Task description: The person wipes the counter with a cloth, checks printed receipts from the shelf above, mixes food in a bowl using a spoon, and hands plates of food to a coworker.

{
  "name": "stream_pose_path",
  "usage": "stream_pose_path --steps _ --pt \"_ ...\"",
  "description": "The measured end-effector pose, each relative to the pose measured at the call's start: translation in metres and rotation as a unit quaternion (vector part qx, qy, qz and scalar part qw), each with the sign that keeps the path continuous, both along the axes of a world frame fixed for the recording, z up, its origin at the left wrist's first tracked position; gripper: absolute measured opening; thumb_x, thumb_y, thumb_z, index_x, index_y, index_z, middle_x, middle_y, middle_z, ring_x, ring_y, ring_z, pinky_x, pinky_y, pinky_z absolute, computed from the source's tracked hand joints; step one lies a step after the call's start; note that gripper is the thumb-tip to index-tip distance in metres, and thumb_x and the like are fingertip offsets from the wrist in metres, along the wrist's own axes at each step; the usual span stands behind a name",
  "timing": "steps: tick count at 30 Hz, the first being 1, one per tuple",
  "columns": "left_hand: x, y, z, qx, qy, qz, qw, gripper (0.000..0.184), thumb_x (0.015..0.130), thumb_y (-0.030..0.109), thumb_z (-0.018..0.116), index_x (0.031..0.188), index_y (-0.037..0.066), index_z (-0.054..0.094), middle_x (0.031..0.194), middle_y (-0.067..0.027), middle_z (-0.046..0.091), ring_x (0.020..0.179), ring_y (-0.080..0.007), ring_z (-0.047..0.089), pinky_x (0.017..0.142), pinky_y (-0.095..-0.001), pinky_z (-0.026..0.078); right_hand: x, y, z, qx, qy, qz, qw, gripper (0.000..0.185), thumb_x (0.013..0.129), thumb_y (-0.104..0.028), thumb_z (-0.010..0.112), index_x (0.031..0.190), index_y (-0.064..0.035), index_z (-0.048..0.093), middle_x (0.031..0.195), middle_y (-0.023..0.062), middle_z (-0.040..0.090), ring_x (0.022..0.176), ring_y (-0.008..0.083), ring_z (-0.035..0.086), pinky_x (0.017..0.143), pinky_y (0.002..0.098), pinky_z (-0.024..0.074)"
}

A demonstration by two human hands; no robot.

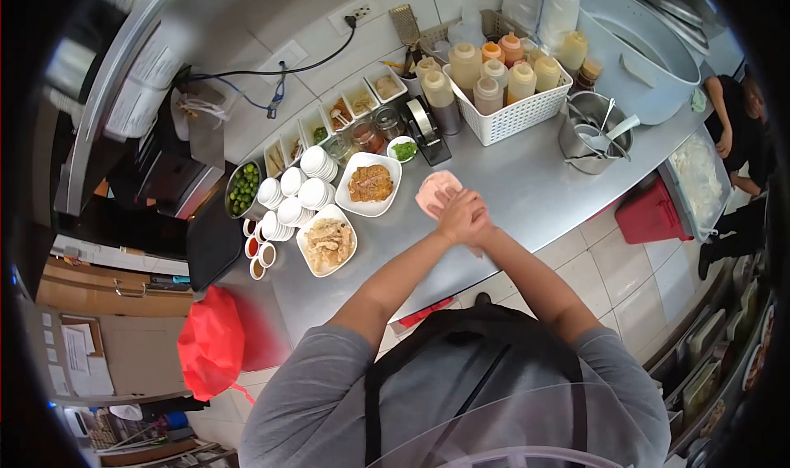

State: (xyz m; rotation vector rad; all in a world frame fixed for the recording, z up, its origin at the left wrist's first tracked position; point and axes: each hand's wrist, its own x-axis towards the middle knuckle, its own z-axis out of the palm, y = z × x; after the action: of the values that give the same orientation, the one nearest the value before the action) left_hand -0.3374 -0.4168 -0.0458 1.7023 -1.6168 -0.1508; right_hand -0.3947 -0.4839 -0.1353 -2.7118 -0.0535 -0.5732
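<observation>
Above the steel counter's front part, my left hand [462,215] and my right hand [480,231] are pressed together and overlap. Between and beyond them is a pink cloth [434,190], bunched up, with fingers lying over its near side. The fingers of both hands are closed about the cloth, though the overlap hides part of the grip. To the left of the hands stand a white square bowl with a browned piece of food [370,183] and another with pale pieces of food [328,242].
Left are stacked white cups [316,193], small sauce cups [257,268] and a pot of green limes [243,190]. Behind stand a tape dispenser [426,130] and a white basket [518,116] of squeeze bottles. A steel pot [594,132] holds utensils. Another person [731,118] stands far right.
</observation>
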Motion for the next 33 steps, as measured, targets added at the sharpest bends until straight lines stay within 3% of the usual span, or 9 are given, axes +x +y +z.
stream_pose_path --steps 3,5,9,13,21,26,33 --pt "0.014 -0.023 -0.007 0.012 -0.012 0.013 1.0 0.017 0.068 0.018 0.059 0.079 0.006 0.063 0.09 -0.0095 0.054 0.092 -0.0295 0.05 0.087 -0.0409 0.037 0.018 -0.02 0.002 -0.001 -0.01 0.002 1.0 0.053 0.087 -0.034 0.04 0.138 -0.0249 0.028 0.147 0.0082 0.021 0.133 0.0293 0.021 0.109 0.0448 0.0141" --pt "0.019 -0.038 -0.005 0.006 -0.019 0.013 1.0 0.018 0.068 0.019 0.059 0.079 0.006 0.063 0.091 -0.0098 0.053 0.094 -0.0295 0.048 0.086 -0.0409 0.037 0.014 -0.029 0.017 -0.114 0.094 -0.066 0.987 0.05 0.086 -0.033 0.038 0.135 -0.0232 0.038 0.144 0.0094 0.028 0.131 0.0308 0.024 0.107 0.0466 0.0176" --pt "0.012 -0.054 0.003 0.01 -0.05 0.026 0.998 0.02 0.069 0.02 0.06 0.084 0.006 0.062 0.098 -0.0104 0.052 0.099 -0.0297 0.046 0.087 -0.0408 0.036 0.026 -0.046 -0.069 0.054 0.01 -0.093 0.994 0.061 0.087 -0.039 0.045 0.139 -0.0146 0.026 0.142 0.0129 0.029 0.13 0.0362 0.024 0.105 0.0533 0.0157" --pt "-0.017 -0.078 0.002 -0.017 -0.07 0.093 0.993 0.028 0.07 0.021 0.06 0.094 0.008 0.061 0.108 -0.0101 0.051 0.105 -0.0301 0.046 0.091 -0.0414 0.035 -0.018 -0.063 -0.06 0.053 0.052 -0.196 0.978 0.061 0.086 -0.04 0.045 0.138 -0.014 0.028 0.142 0.0134 0.029 0.13 0.0363 0.023 0.106 0.0535 0.0149" --pt "-0.06 -0.064 -0.001 0.038 -0.047 0.013 0.998 0.037 0.07 0.023 0.061 0.103 0.007 0.058 0.115 -0.013 0.049 0.111 -0.0303 0.043 0.095 -0.0421 0.033 -0.09 -0.043 -0.056 0.046 0.126 -0.337 0.932 0.061 0.085 -0.04 0.046 0.137 -0.0129 0.03 0.142 0.0145 0.03 0.13 0.0366 0.023 0.106 0.054 0.0133" --pt "-0.031 -0.002 0.002 0.044 -0.049 0.05 0.997 0.039 0.071 0.023 0.059 0.106 0.006 0.056 0.116 -0.0134 0.048 0.111 -0.0317 0.043 0.095 -0.0421 0.033 -0.065 0.007 -0.042 0.023 0.127 -0.31 0.942 0.061 0.084 -0.04 0.046 0.136 -0.0122 0.031 0.141 0.0151 0.03 0.131 0.0367 0.022 0.106 0.0543 0.0123" --pt "0.01 0.129 0.003 0.031 -0.081 0.145 0.986 0.04 0.074 0.023 0.056 0.108 0.002 0.053 0.115 -0.0153 0.048 0.108 -0.0333 0.044 0.093 -0.0427 0.034 -0.009 0.121 0.0 -0.017 0.103 -0.146 0.984 0.061 0.083 -0.04 0.047 0.135 -0.0112 0.033 0.141 0.016 0.03 0.131 0.0369 0.022 0.106 0.0547 0.0109"
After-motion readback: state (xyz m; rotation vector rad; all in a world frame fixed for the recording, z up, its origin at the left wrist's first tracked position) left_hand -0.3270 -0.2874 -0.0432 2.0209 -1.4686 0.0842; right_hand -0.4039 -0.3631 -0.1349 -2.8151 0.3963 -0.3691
